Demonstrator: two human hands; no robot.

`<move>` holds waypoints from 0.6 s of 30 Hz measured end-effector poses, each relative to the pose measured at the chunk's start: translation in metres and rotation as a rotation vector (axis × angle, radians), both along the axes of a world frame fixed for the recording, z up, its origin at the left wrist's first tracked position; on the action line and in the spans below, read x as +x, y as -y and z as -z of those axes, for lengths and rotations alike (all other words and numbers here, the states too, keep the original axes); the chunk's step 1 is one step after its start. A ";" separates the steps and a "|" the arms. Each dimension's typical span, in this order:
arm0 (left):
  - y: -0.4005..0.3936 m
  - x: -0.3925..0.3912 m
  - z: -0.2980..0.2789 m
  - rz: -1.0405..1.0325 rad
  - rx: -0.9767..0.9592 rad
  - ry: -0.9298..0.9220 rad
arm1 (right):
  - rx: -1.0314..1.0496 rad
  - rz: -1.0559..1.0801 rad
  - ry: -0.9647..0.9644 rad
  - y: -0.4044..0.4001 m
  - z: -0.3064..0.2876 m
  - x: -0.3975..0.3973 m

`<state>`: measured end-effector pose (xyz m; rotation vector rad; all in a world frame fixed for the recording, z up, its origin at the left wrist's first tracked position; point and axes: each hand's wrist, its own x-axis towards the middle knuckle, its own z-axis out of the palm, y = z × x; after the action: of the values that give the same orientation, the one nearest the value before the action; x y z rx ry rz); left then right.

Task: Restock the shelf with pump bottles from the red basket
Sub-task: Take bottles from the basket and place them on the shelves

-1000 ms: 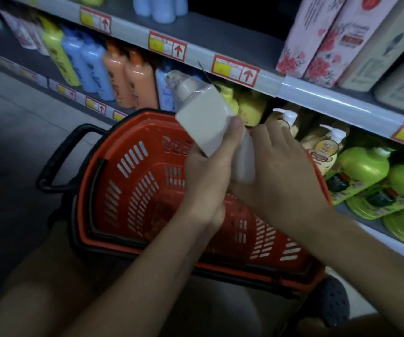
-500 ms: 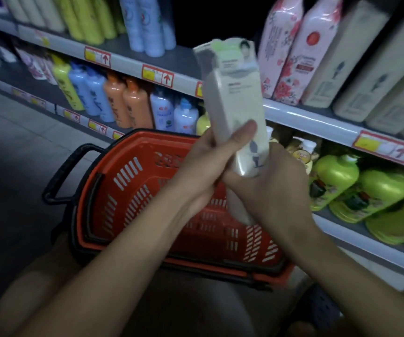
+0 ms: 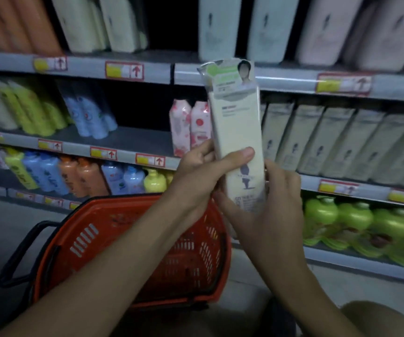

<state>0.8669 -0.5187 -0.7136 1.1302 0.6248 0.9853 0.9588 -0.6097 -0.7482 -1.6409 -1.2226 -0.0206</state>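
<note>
Dim aisle, stocked shelf [image 3: 147, 139] (bottles [image 3: 300, 142] in rows), grey floor [image 3: 6, 220].

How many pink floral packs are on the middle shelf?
2. The left pink floral pack and the right pink floral pack stand side by side, just left of the held-up cream bottle; that bottle may hide more.

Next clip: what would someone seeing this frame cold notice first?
A tall cream bottle held upright at centre frame, gripped by both the left hand and the right hand in front of the shelves. Below it sits the red basket with a black handle. To the right, a row of matching cream bottles lines the middle shelf.
</note>
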 end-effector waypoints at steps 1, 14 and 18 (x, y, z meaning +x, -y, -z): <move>0.006 0.015 -0.008 0.037 0.001 0.001 | 0.019 0.052 -0.003 0.007 -0.009 0.011; 0.066 0.227 -0.109 0.388 0.261 0.066 | 0.182 0.446 -0.013 0.076 -0.114 0.190; 0.074 0.288 -0.138 0.428 0.426 0.014 | 0.266 0.498 -0.039 0.084 -0.137 0.247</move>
<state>1.1548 -0.5932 -0.5757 1.5532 0.1433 0.7681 1.2055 -0.6942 -0.6116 -1.6579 -0.7204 -0.4404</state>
